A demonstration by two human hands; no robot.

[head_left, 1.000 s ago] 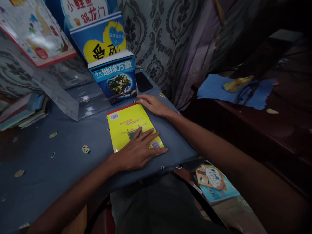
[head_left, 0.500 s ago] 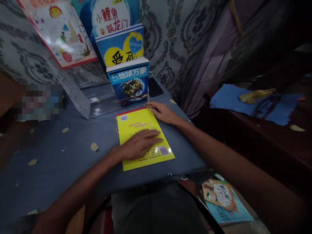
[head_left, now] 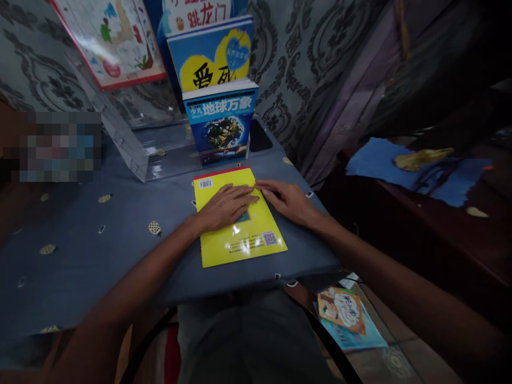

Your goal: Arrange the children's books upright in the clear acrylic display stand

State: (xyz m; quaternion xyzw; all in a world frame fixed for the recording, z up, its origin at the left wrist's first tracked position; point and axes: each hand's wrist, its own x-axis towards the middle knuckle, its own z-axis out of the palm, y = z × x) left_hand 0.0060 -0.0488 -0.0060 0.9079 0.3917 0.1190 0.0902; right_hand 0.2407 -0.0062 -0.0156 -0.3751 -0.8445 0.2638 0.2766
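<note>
A yellow book with a red strip along its far edge lies closed on the cloth-covered table, barcode at its far left corner and QR code near its right edge. My left hand rests flat on the cover, fingers stretched to the right. At the book's right edge is my right hand, fingers extended, its fingertips touching the edge close to the left fingertips. Just beyond stands a blue book with a globe picture, leaning in a clear acrylic stand.
Behind it are a blue-and-yellow book and a red-edged picture book. A dark phone lies right of the stand. Several books are on the floor at lower right. A blue cloth covers part of a dark surface at right.
My left hand has slid up the cover, away from me. My right hand has come down along the book's right edge from its far corner. The camera view has tilted slightly downward.
</note>
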